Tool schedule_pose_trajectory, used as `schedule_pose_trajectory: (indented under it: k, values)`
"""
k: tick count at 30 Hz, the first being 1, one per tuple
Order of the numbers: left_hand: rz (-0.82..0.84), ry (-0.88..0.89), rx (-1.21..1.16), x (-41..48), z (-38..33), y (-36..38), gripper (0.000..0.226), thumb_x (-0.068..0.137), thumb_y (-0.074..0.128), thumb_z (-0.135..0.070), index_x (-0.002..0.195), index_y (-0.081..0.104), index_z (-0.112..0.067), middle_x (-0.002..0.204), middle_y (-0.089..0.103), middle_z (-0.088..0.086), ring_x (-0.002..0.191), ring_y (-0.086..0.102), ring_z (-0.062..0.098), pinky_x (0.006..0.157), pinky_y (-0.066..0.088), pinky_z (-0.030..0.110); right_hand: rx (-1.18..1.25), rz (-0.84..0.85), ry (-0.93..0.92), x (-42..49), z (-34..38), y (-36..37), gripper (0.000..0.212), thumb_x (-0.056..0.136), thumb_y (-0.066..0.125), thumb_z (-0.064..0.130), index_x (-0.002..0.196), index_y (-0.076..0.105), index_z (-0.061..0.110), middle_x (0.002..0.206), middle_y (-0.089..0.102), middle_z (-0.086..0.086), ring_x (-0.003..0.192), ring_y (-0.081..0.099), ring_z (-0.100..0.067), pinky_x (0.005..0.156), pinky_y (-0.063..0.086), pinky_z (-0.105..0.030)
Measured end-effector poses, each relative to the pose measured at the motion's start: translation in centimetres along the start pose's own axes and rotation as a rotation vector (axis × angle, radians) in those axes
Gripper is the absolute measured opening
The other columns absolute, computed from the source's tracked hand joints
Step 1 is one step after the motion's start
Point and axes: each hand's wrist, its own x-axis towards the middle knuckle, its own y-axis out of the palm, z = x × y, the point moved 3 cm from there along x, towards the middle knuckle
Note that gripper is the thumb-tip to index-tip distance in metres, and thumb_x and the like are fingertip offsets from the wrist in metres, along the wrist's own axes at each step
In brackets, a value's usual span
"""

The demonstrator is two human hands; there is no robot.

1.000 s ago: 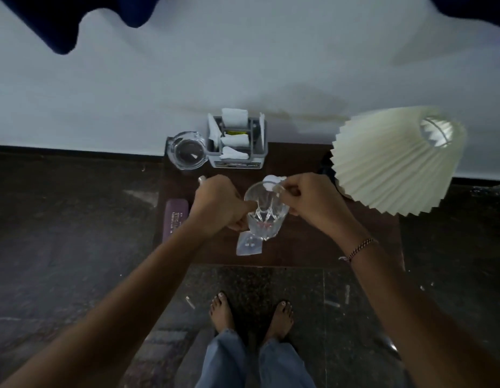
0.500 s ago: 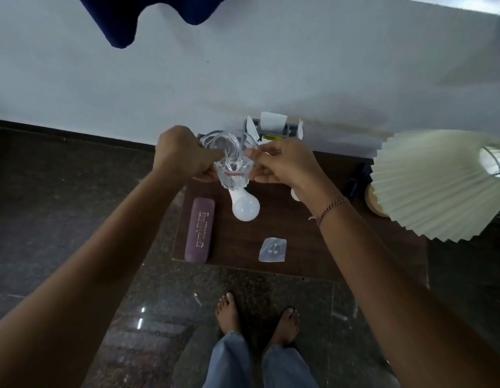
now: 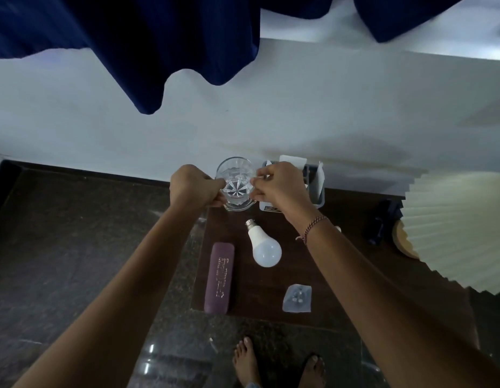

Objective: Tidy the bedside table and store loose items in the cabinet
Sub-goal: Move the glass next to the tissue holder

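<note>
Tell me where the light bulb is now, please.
In the head view, the light bulb lies on the table, right of the purple case and behind the clear packet, its cap toward the glass.

Dark blue curtain point(image 3: 159, 37) hanging in folds across the top, in front of a pale wall point(image 3: 75, 121) that meets a dark, speckled stone floor point(image 3: 61, 247) along a dark skirting point(image 3: 75, 171). At right, a cream pleated lampshade point(image 3: 453, 219) partly covers a round wooden base point(image 3: 402, 243). A dark object point(image 3: 381, 225) just beside the base cannot be identified.
</note>
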Motion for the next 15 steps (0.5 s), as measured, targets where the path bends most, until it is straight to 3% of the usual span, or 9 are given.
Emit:
schedule_pose_trajectory:
  k: [3, 9, 15]
  values:
    - [-0.004, 0.006, -0.034, 0.8, -0.1, 0.1, 0.03, 0.081, 0.069, -0.011, 0.054, 0.063, -0.002, 0.038, 0.061, 0.001, 0.045, 0.065, 0.015, 0.062, 0.06, 0.031, -0.028, -0.012, 0.01, 1.1, 0.1, 0.4, 0.025, 0.082, 0.065, 0.001, 0.105, 0.062, -0.008, 0.088, 0.068, -0.025, 0.078, 0.071, -0.033, 0.077, 0.058, -0.045]
    - [0.041, -0.052, -0.091, 2.5, 0.3, 0.7, 0.035, 0.082, 0.07, -0.014, 0.052, 0.061, 0.001, 0.042, 0.064, 0.006, 0.071, 0.071, 0.033, 0.078, 0.059, 0.043, -0.112, -0.02, -0.001, 2.5, 0.1, 0.9, 0.014, 0.082, 0.061, -0.005, 0.089, 0.063, -0.016, 0.075, 0.068, -0.028, 0.071, 0.071, -0.034, 0.075, 0.058, -0.049]
    - [0.057, -0.045, -0.106, 3.1, 0.8, 1.4, 0.035, 0.083, 0.069, -0.015, 0.055, 0.061, 0.003, 0.041, 0.063, 0.006, 0.069, 0.071, 0.033, 0.079, 0.059, 0.044, -0.195, -0.018, 0.026, 3.9, -0.5, 1.6, 0.014, 0.08, 0.062, -0.004, 0.086, 0.065, -0.017, 0.077, 0.07, -0.029, 0.072, 0.071, -0.032, 0.074, 0.058, -0.048]
